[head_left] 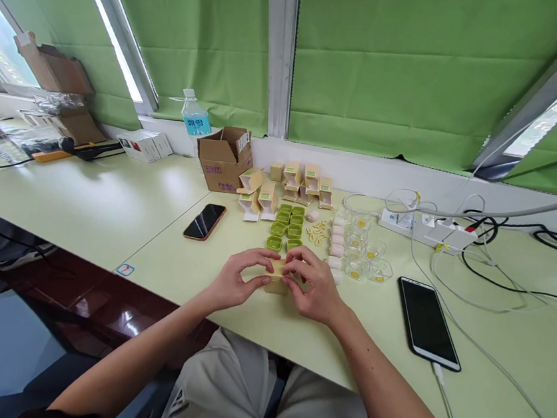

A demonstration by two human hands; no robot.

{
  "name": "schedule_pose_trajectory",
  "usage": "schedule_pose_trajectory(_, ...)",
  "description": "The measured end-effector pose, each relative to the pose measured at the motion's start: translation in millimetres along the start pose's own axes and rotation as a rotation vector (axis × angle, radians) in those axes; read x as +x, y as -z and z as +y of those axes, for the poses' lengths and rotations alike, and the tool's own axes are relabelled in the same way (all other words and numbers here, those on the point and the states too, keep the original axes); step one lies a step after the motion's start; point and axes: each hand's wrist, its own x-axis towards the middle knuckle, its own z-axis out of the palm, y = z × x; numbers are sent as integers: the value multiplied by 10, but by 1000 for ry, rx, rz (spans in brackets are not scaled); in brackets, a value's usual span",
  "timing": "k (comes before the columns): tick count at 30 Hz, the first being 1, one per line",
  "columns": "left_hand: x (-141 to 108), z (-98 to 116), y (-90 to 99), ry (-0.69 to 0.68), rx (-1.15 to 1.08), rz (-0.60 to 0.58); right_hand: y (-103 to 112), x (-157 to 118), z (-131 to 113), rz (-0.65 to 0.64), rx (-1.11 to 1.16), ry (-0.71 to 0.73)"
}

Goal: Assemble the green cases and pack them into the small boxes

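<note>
A small tan box rests on the table near its front edge, its top looking closed. My left hand curls around the box's left side, with thumb and fingertips on its top. From the right, my right hand pinches the same box with thumb and fingers. Just beyond my hands stand rows of small green containers. Behind them are several opened tan boxes. Small yellow pieces lie right of the green containers, beside a column of pale pink pieces and clear plastic cups.
A brown carton stands at the back by a water bottle. One phone lies left, and another phone, plugged into a cable, lies right. A power strip with tangled cables runs along the back right.
</note>
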Motion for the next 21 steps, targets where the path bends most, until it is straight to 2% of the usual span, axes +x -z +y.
schedule_pose_trajectory(6, -26, -5, 14, -97, 110, -21, 37, 3, -10, 16, -40, 48)
schedule_pose_trajectory(11, -20, -26, -7, -258, 220, 31, 76, 15, -41, 33, -36, 103)
schedule_pose_trajectory(14, -33, -33, -29, -316, 286, 57, 67, 17, -50, -17, -41, 133)
schedule_pose_trajectory(18, -64, -9, -39, -323, 321, 25, 48, 16, -56, -46, -45, 142)
schedule_pose_trajectory(21, -42, 49, -30, -246, 396, -24, 46, 17, -63, 2, -83, 159)
